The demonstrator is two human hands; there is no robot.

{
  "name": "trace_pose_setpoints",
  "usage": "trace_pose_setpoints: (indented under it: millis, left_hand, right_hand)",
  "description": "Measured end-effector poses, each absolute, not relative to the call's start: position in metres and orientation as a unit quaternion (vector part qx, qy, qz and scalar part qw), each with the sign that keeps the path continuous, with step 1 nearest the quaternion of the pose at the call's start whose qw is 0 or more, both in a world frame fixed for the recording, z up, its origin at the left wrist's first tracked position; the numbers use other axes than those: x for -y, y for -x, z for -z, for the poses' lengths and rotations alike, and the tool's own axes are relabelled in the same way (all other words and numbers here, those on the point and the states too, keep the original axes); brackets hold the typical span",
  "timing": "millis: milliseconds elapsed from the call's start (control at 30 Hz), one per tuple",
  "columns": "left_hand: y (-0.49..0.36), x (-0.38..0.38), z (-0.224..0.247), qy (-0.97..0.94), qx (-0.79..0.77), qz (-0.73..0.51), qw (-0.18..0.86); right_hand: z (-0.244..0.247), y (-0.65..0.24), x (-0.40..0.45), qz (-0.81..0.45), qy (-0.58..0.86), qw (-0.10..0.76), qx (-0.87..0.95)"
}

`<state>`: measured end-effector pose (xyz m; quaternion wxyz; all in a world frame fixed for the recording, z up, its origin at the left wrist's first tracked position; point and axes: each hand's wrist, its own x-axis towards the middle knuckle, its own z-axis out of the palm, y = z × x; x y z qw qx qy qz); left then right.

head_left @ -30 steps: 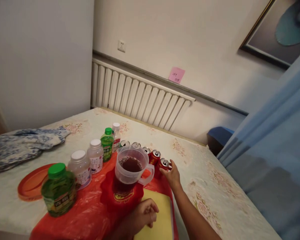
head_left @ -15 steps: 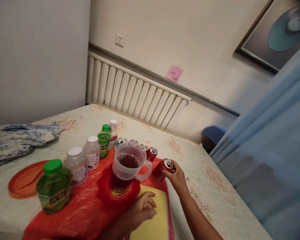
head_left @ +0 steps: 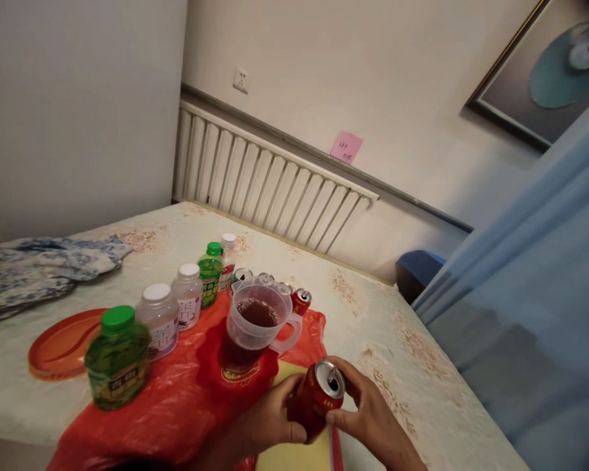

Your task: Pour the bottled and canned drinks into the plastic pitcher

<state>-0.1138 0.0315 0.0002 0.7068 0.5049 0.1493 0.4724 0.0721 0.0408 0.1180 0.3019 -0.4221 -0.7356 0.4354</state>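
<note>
Over a yellow pad (head_left: pixel 294 454), a red drink can (head_left: pixel 317 402) is held between both of my hands, its opened top tilted toward me. My left hand (head_left: pixel 275 415) wraps its left side, while my right hand (head_left: pixel 366 409) grips the right side with thumb in front. Just beyond them stands a clear plastic pitcher (head_left: pixel 255 320) of dark brown liquid, on a red scalloped mat (head_left: pixel 209 373). Behind the pitcher's handle is another red can (head_left: pixel 302 301), beside several more cans partly hidden by the pitcher.
On the left stand a large green-capped jar (head_left: pixel 118 360), white-capped jars (head_left: pixel 160 320), (head_left: pixel 187 297), a smaller green-capped bottle (head_left: pixel 210 275) and a white-capped bottle (head_left: pixel 227 261). An orange lid (head_left: pixel 63 347), red plastic sheet (head_left: pixel 142 435) and patterned cloth (head_left: pixel 53 268) lie there too.
My right hand has brought the red can from the sheet's right edge down toward me. My left hand, earlier empty over the yellow pad, now holds the can too.
</note>
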Motion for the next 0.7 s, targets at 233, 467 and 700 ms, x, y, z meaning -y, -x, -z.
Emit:
trace_pose_setpoints:
  millis: [233, 467, 700]
  left_hand:
    - [0.126, -0.019, -0.004, -0.510, -0.185, -0.472, 0.695]
    - [0.143, -0.011, -0.003, -0.527, -0.244, -0.447, 0.680]
    - [0.153, -0.012, 0.005, -0.559, -0.279, -0.408, 0.666]
  right_hand:
    - [-0.121, -0.052, -0.022, -0.431, 0.414, 0.240, 0.765]
    - [-0.104, -0.058, -0.039, -0.505, 0.389, 0.271, 0.721]
    - [-0.087, -0.034, -0.099, -0.488, 0.422, 0.450, 0.617]
